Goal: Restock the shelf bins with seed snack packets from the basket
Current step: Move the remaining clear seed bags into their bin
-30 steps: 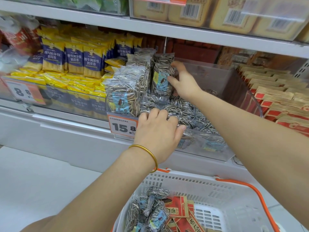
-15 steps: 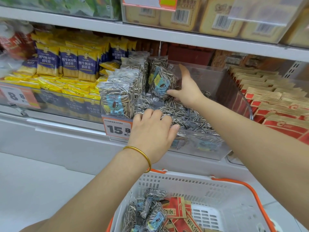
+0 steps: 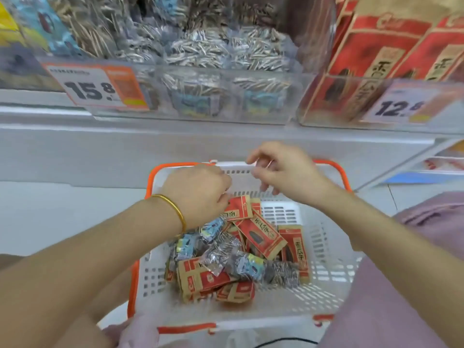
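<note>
Red-and-brown seed packets [image 3: 261,234] and clear striped sunflower seed packets [image 3: 247,266] lie jumbled together in the white basket [image 3: 324,249], which has an orange rim. We note the left hand [image 3: 198,194], wearing a gold bangle [image 3: 175,209], down in the basket with its fingers curled at the top edge of one red packet [image 3: 237,208]; we cannot tell whether it pinches that packet. The right hand [image 3: 283,172] hovers over the far rim, fingers loosely bent, holding nothing. Above, on the shelf [image 3: 226,136], a clear bin [image 3: 301,96] holds more striped sunflower seed packets behind a 15.8 price tag [image 3: 98,86]. The adjoining bin [image 3: 351,121] holds red packets behind a second price tag [image 3: 404,106].
</note>
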The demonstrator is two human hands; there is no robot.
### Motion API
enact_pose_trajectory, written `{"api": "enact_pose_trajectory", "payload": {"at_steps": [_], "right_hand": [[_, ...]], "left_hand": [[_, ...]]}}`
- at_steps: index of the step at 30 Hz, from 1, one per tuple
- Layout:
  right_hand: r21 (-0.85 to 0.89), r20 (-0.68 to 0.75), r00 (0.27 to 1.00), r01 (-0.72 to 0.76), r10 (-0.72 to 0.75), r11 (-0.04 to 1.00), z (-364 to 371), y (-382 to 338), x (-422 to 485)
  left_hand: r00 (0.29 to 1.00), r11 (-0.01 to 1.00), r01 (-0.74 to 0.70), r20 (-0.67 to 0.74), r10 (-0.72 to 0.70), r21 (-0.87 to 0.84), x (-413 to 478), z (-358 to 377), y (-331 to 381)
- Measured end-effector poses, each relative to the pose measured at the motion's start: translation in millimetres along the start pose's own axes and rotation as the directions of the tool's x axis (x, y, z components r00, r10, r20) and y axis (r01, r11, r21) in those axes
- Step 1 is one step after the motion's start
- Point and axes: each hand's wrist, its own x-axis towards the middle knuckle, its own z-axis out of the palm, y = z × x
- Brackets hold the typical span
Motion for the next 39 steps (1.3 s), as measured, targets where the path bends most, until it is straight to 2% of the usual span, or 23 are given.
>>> {"api": "enact_pose_trajectory", "payload": {"at_steps": [2,4,8,10,11,13,14,16,19,22,24,26,28,30,33,35,39], "right_hand": [[-0.267,0.235,0.956,-0.111,0.177,0.957,36.9,54.9,11.0],[-0.420,0.388,0.881,-0.094,0.272,0.903,71.6,93.4,18.0],[-0.406,0.610,0.691,-0.150,0.389,0.902,136.9,134.8,11.0],[-0.414,0.667,0.604,-0.187,0.437,0.891,161.8,150.0,-1.6],[-0.420,0.659,0.605,-0.196,0.447,0.886,171.5,157.9,-8.9],[-0.465,0.582,0.675,-0.182,0.454,0.867,178.1,166.9,-19.5],[-0.494,0.551,0.698,-0.169,0.458,0.853,175.6,169.4,-22.2],[-0.506,0.563,0.685,-0.157,0.462,0.848,165.6,175.0,-23.8],[-0.430,0.573,0.670,-0.244,0.472,0.869,145.7,183.5,-21.5],[-0.268,0.522,0.702,-0.404,0.485,0.875,120.9,180.0,-14.2],[-0.151,0.458,0.734,-0.491,0.501,0.858,105.9,173.3,-9.4],[0.024,0.429,0.735,-0.590,0.525,0.807,96.3,168.7,-8.9],[0.152,0.433,0.708,-0.667,0.557,0.729,89.5,161.8,-12.7],[0.222,0.458,0.670,-0.723,0.585,0.654,84.9,159.4,-16.9],[0.334,0.507,0.652,-0.751,0.564,0.569,75.7,153.5,-21.4],[0.414,0.521,0.665,-0.745,0.535,0.523,69.1,150.9,-22.9],[0.555,0.488,0.739,-0.673,0.464,0.488,53.1,134.8,-20.7]], "left_hand": [[0.987,0.999,0.036,0.157,-0.038,0.014,8.0,31.3,-1.8],[0.960,0.994,0.105,0.257,-0.107,0.024,14.5,60.9,-9.3],[0.891,0.976,0.212,0.402,-0.210,0.040,17.8,119.9,-26.8],[0.864,0.968,0.249,0.460,-0.205,-0.036,19.4,149.6,-25.4],[0.844,0.959,0.268,0.503,-0.187,-0.094,20.6,163.7,-21.0],[0.782,0.939,0.300,0.607,-0.141,-0.168,22.8,189.6,-5.5],[0.752,0.940,0.302,0.646,-0.131,-0.160,23.3,201.2,4.1],[0.717,0.959,0.269,0.683,-0.140,-0.086,23.2,219.3,21.7],[0.758,0.966,0.257,0.626,-0.186,-0.024,25.0,227.0,34.4],[0.797,0.914,0.376,0.557,-0.233,-0.155,33.0,220.5,31.0],[0.795,0.862,0.443,0.552,-0.251,-0.247,37.4,212.7,27.4],[0.785,0.818,0.475,0.577,-0.226,-0.325,38.1,203.9,26.2],[0.774,0.754,0.508,0.606,-0.186,-0.417,37.5,194.7,27.7],[0.759,0.630,0.573,0.629,-0.168,-0.524,38.0,187.4,29.8],[0.678,0.317,0.726,0.710,-0.188,-0.610,39.8,174.8,26.1],[0.627,0.126,0.779,0.762,-0.165,-0.614,39.5,161.7,19.4],[0.656,-0.045,0.737,0.730,-0.191,-0.674,36.9,113.0,10.3]]}}
